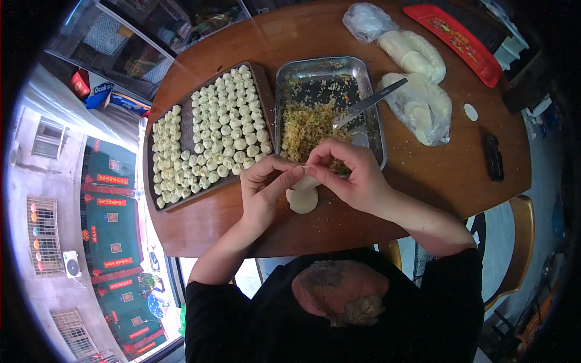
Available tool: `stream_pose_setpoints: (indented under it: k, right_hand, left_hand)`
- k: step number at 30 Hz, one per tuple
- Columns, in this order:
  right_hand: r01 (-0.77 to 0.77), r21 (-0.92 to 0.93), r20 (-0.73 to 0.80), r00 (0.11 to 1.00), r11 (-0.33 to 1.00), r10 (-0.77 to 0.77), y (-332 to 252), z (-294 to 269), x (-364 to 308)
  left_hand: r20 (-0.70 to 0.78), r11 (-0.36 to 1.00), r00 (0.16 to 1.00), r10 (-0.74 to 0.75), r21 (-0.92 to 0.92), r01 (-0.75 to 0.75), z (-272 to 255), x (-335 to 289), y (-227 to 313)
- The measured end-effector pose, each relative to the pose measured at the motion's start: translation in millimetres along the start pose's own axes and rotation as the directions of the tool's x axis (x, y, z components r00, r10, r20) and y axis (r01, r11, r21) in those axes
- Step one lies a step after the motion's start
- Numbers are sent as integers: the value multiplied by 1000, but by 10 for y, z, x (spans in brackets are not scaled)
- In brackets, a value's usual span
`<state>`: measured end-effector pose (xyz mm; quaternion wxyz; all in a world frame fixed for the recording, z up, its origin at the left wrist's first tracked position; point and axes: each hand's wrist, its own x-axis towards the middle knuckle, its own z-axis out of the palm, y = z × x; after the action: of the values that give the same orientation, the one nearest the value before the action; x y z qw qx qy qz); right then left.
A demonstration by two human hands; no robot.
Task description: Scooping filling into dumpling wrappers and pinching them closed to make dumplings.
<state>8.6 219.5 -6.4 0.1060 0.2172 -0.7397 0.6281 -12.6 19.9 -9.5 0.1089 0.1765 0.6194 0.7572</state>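
Note:
My left hand (264, 186) and my right hand (352, 174) meet at the table's near side, thumbs and fingertips pinching a thin, pale dough wrapper (307, 182) between them. Whether it has filling inside is hidden by my fingers. Just below it a round dough wrapper (302, 202) lies flat on the wood. Beyond my hands is a rectangular metal pan (380, 134) with chopped, mixed filling (307, 124) and a long metal utensil (376, 100) leaning on its right side. On the left, a dark tray (188, 128) carries rows of small shaped dumplings (229, 121).
Plastic bags with stacked dough wrappers (417, 112) and pale dough rolls (413, 53) lie right of the pan. A red tray (455, 41) is at the far right edge. A loose white disc (470, 112) and a black object (494, 158) sit nearer. A wooden chair (521, 248) stands right.

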Motion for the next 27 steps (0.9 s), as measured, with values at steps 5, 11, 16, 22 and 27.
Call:
stream_pose_setpoints:
  k: [5, 11, 16, 22, 27]
  right_hand:
    - [-1, -8, 19, 1000, 1000, 2, -27, -5, -16]
    - [16, -11, 11, 1000, 1000, -15, -46, -21, -4]
    - [36, -26, 34, 999, 999, -35, -32, -6, -6]
    - [-53, 33, 33, 998, 998, 52, -35, -4, -19]
    - [-82, 66, -85, 993, 994, 88, 12, -17, 0]
  left_hand:
    - [-12, 998, 999, 36, 44, -36, 31, 1, -11]
    - [-13, 995, 999, 41, 92, -39, 68, 11, -29]
    - [7, 989, 996, 91, 113, -91, 52, 7, -37]
    - [-36, 992, 997, 73, 102, -69, 54, 20, -36]
    - [-63, 996, 998, -2, 84, 7, 78, 37, 9]
